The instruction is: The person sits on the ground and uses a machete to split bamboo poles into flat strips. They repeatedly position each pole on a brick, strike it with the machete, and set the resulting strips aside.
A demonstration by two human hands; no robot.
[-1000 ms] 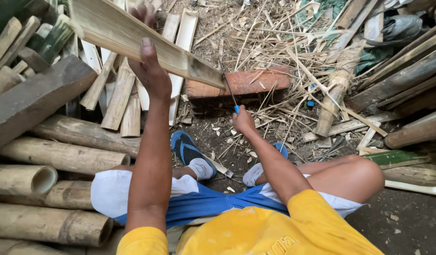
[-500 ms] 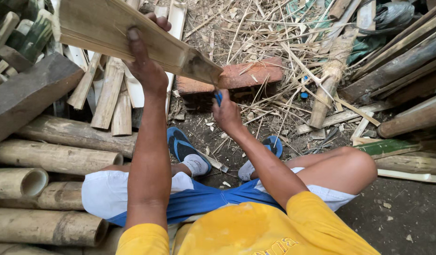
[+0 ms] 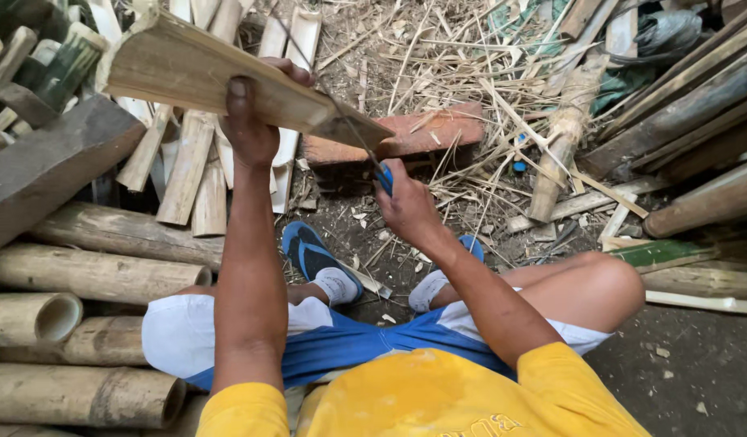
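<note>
The left hand (image 3: 252, 129) grips a long split piece of pale bamboo (image 3: 228, 81) and holds it up. The right hand (image 3: 406, 206) is closed around a blue-handled knife (image 3: 383, 178), whose thin blade touches the bamboo's end. A flat red brick (image 3: 422, 133) lies on the dirt ground (image 3: 697, 372) just past them.

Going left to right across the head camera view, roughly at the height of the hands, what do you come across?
Dark timber beam → left hand gripping the split bamboo slat → right hand on a blue-handled blade → red brick → pale bamboo stub → stacked dark poles.
</note>
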